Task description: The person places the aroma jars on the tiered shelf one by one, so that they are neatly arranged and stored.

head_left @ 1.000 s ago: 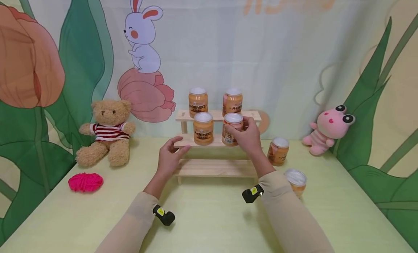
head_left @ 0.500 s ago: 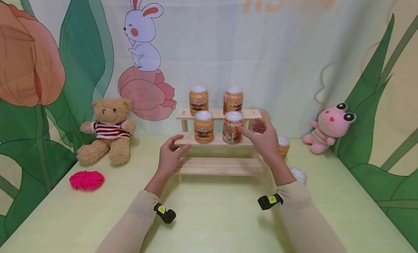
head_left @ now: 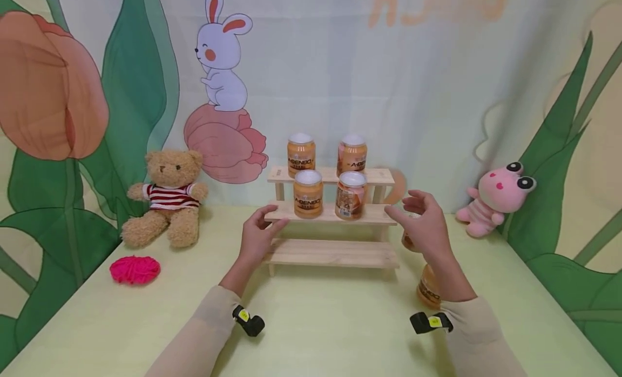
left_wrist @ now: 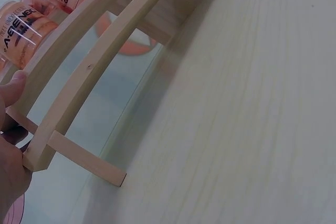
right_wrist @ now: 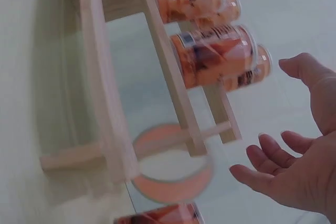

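Observation:
My left hand (head_left: 256, 234) grips the left end of the middle tier of a three-tier wooden display shelf (head_left: 330, 253), with the thumb at the front edge. On that tier stand two orange jars with whitish tops, a left jar (head_left: 308, 197) and a right jar (head_left: 350, 199) with its barcode side forward. The top tier bears a left jar (head_left: 301, 156) and a right jar (head_left: 352, 158). My right hand (head_left: 427, 228) is off the shelf's right end, holding nothing, fingers spread apart in the right wrist view. It partly hides a jar (head_left: 410, 242) on the table; the forearm overlaps a nearer jar (head_left: 428, 288).
A teddy bear (head_left: 170, 201) in a striped shirt sits at the left, behind a bright pink yarn bundle (head_left: 135, 270). At the far right is a pink plush frog (head_left: 498, 196). A printed cloth backdrop (head_left: 427, 85) stands behind the table (head_left: 335, 323).
My right hand has let go of the right jar on the middle tier and moved right, towards the jars on the table. My left hand stays on the shelf.

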`<state>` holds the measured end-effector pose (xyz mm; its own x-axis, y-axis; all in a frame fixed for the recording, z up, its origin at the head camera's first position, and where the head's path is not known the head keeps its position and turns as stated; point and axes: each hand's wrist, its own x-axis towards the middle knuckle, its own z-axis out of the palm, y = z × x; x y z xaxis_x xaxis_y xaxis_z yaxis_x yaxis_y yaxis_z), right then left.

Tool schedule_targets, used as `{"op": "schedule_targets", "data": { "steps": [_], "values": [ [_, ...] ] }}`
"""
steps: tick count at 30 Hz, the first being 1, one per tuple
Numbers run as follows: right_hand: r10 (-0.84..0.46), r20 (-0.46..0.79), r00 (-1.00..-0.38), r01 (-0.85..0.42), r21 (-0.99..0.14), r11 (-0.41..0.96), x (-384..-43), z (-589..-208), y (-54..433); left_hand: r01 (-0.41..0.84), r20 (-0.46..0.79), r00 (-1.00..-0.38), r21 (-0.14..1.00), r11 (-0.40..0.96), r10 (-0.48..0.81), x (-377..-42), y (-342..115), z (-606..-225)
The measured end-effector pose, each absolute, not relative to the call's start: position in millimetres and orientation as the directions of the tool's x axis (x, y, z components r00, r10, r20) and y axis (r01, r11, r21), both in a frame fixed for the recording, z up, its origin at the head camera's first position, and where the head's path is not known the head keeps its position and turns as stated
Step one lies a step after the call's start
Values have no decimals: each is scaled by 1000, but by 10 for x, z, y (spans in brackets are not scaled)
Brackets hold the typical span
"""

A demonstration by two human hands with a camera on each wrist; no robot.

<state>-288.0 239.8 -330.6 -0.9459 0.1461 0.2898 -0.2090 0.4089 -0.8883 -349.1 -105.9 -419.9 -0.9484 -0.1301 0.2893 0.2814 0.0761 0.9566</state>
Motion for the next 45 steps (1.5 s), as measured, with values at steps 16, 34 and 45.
{"op": "schedule_targets", "data": {
  "steps": [16, 34, 45],
  "values": [
    [-60, 140, -988, -151, -840, 521, -2965, -3436, 3237, 263, 272, -953, 961, 81, -135, -3483, -1047, -4196],
    [-648, 98, -755, -304, -929, 213, -2920, -3946, 3997, 272, 281, -950, 959, 86, -136, -3486, -1044, -4198],
    [-744, 11, -668, -223, -957, 185, -2984, -4149, 3947, 276, 287, -947, 957, 91, -146, -3494, -1040, -4211]
  ]
}}
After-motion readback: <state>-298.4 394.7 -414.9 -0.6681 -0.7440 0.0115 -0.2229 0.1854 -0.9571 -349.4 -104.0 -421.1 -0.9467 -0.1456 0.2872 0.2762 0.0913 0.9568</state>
